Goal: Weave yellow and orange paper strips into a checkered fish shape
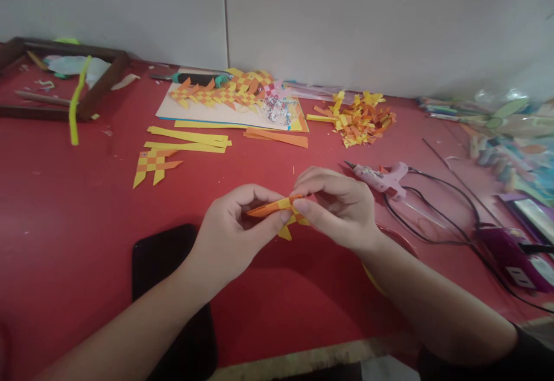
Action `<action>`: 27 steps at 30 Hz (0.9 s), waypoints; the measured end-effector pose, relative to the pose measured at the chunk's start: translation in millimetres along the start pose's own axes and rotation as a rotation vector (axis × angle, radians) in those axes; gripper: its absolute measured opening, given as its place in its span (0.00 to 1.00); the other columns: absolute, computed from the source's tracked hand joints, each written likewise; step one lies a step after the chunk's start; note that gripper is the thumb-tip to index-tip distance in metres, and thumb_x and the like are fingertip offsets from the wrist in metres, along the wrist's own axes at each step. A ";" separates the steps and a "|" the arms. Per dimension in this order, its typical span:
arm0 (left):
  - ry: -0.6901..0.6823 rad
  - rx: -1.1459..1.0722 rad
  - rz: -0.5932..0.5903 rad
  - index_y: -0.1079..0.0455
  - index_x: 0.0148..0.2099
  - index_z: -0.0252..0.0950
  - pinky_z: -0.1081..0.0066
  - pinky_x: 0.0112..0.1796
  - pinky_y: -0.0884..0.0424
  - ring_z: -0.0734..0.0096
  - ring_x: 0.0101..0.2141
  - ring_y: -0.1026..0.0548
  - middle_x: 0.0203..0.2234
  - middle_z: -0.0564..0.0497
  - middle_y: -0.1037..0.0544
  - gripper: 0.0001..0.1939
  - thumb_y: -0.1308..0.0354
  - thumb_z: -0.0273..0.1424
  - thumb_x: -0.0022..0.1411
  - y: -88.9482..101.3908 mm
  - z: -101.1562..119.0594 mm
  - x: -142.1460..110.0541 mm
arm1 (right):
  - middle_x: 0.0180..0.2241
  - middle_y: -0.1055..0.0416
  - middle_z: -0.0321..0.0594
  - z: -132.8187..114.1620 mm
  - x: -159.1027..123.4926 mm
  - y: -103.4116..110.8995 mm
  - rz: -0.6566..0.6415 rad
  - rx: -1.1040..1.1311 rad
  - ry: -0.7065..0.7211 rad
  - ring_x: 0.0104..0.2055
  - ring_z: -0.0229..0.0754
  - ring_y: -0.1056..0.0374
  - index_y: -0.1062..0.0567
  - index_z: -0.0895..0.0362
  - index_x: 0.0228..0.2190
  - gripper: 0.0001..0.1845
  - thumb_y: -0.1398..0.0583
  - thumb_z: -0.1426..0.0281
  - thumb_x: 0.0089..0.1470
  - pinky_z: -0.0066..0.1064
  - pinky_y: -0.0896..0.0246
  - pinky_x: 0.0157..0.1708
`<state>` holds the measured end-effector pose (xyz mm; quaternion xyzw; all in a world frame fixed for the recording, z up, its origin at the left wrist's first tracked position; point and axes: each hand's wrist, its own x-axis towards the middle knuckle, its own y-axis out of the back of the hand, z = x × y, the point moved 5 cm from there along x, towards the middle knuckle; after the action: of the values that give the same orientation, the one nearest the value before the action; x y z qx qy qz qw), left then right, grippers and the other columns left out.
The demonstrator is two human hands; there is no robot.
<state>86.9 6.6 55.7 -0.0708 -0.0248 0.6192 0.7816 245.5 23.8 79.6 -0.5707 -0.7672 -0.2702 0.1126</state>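
Between my two hands, above the red table, is a woven paper fish (pixel 283 203) of orange and yellow strips. My left hand (pixel 236 219) pinches its left part between thumb and fingers. At the other end, my right hand (pixel 340 205) grips the paper with thumb and fingertips, covering part of it. One yellow tip pokes out below the thumbs. A finished-looking woven paper fish (pixel 152 165) with an eye lies flat to the left. Behind it rest yellow paper strips (pixel 190 139) and orange paper strips (pixel 277 137).
At the back, a board (pixel 167 109) carries several woven fish and a bag of small eyes. Paper scraps (pixel 366 118) are heaped to its right. A pink glue gun (pixel 385 180) with a black cord lies right. A black phone-like slab (pixel 162 248) sits under my left forearm.
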 end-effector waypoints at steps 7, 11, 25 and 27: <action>0.014 0.018 -0.008 0.25 0.34 0.37 0.73 0.31 0.22 0.70 0.30 0.21 0.28 0.52 0.19 0.03 0.34 0.28 0.58 -0.6 1.2 0.3 | 0.28 0.26 0.38 0.1 1.2 -0.8 -0.015 0.004 -0.007 0.30 0.37 0.30 0.21 0.56 0.32 0.04 0.36 0.76 0.55 0.32 0.33 0.30; 0.040 -0.004 -0.003 0.25 0.35 0.37 0.74 0.32 0.24 0.71 0.30 0.22 0.29 0.53 0.20 0.05 0.32 0.30 0.57 1.0 -4.9 0.8 | 0.29 0.25 0.39 2.9 1.7 0.3 -0.045 0.006 -0.031 0.31 0.38 0.30 0.21 0.56 0.33 0.02 0.36 0.73 0.56 0.32 0.33 0.31; 0.292 -0.268 0.016 0.29 0.42 0.38 0.68 0.42 0.24 0.70 0.40 0.24 0.39 0.53 0.24 0.17 0.28 0.31 0.51 2.8 -25.1 2.9 | 0.24 0.32 0.34 18.1 -1.7 -0.8 -0.085 -0.002 -0.314 0.25 0.32 0.39 0.27 0.58 0.26 0.09 0.38 0.68 0.56 0.25 0.44 0.24; 0.263 -0.235 0.035 0.27 0.46 0.38 0.70 0.43 0.25 0.69 0.43 0.24 0.40 0.51 0.23 0.19 0.28 0.31 0.51 4.4 -24.1 4.0 | 0.23 0.33 0.33 18.7 -1.8 0.2 -0.085 0.004 -0.335 0.24 0.32 0.40 0.28 0.58 0.25 0.10 0.38 0.68 0.55 0.25 0.45 0.23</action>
<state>86.7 9.5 31.1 -0.2425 0.0069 0.6111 0.7535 248.9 32.5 63.3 -0.5745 -0.7993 -0.1743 -0.0270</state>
